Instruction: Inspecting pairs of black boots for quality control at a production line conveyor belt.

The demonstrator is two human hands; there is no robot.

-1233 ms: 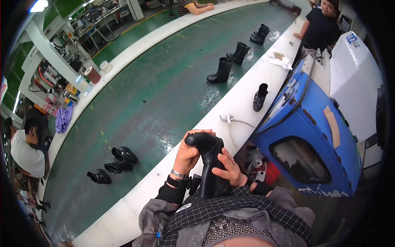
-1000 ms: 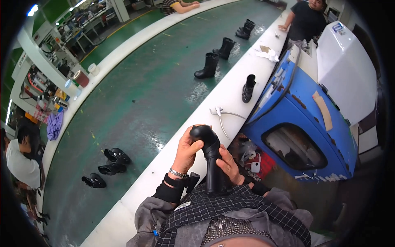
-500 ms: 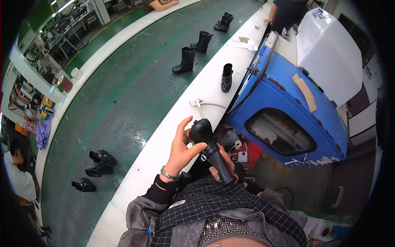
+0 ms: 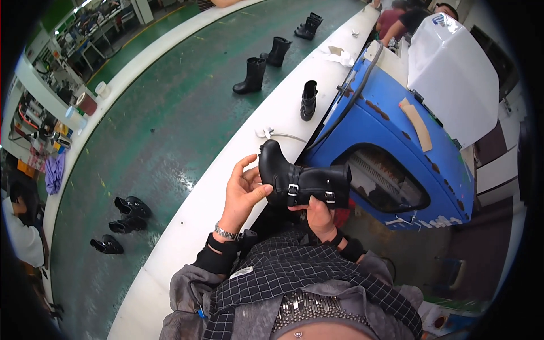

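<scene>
A black boot (image 4: 311, 184) with two silver-buckled straps lies sideways in the air between my hands, its toe pointing up and its open shaft to the right. My left hand (image 4: 242, 190) grips it at the sole side, thumb pressed near the heel and fingers partly hidden behind. From below, my right hand (image 4: 321, 217) holds the shaft, thumb on the leather between the buckles; its other fingers are mostly underneath. Another black boot (image 4: 308, 102) stands on the white ledge (image 4: 192, 209) beyond my hands. A small white fitting (image 4: 264, 132) on a grey cable rests on that ledge.
Several black boots, one of them here (image 4: 249, 76), stand on the green surface (image 4: 164, 130) to the left. At right is a blue cabinet (image 4: 391, 147) with a dark window and a white cover (image 4: 453, 79). Other people are at the far right and left edge.
The boot has turned from pointing at me to lying sideways, showing its buckles. My right hand has shifted under the shaft. Boots on the green surface appear slightly further up and left.
</scene>
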